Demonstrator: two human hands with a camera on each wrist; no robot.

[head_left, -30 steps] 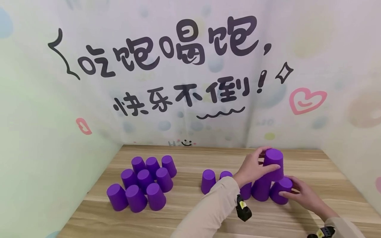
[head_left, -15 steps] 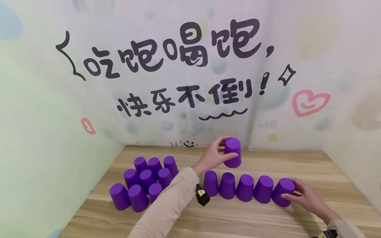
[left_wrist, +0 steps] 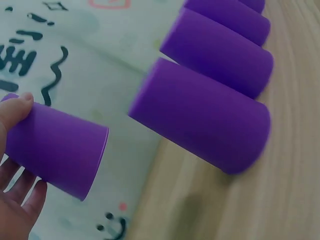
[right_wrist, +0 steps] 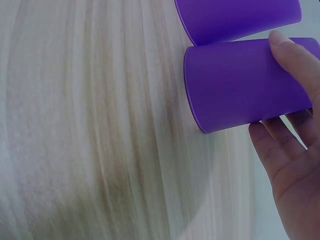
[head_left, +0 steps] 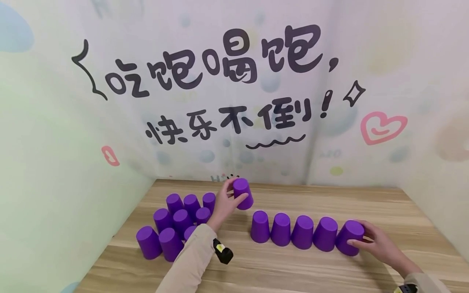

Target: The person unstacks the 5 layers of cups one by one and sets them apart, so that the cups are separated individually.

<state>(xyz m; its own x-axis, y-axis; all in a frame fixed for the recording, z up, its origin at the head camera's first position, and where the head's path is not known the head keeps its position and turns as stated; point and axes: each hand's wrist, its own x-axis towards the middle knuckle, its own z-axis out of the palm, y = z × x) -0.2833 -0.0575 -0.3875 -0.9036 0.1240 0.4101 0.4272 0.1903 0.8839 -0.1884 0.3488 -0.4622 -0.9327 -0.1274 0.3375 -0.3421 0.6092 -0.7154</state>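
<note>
My left hand (head_left: 224, 203) grips a purple cup (head_left: 243, 194) upside down, thumb on the near side and fingers around the back. That cup hangs in the air left of a row of upside-down purple cups; the row's left end cup (head_left: 260, 227) stands nearest to it. At the row's right end, my right hand (head_left: 381, 244) holds another purple cup (head_left: 350, 238) between thumb and fingers, and its rim is down on the table. In the right wrist view this cup (right_wrist: 245, 85) lies close beside its neighbour (right_wrist: 240, 17).
On the left of the wooden table (head_left: 278, 272) several more upside-down purple cups (head_left: 149, 243) stand in a block, partly covered by my left sleeve (head_left: 190, 258). A printed cloth backdrop (head_left: 205, 162) rises behind the table's far edge.
My left hand has lifted the cup off the row's right part and carried it leftward past the row's left end, lowering it lately. My right hand stays on the end cup.
</note>
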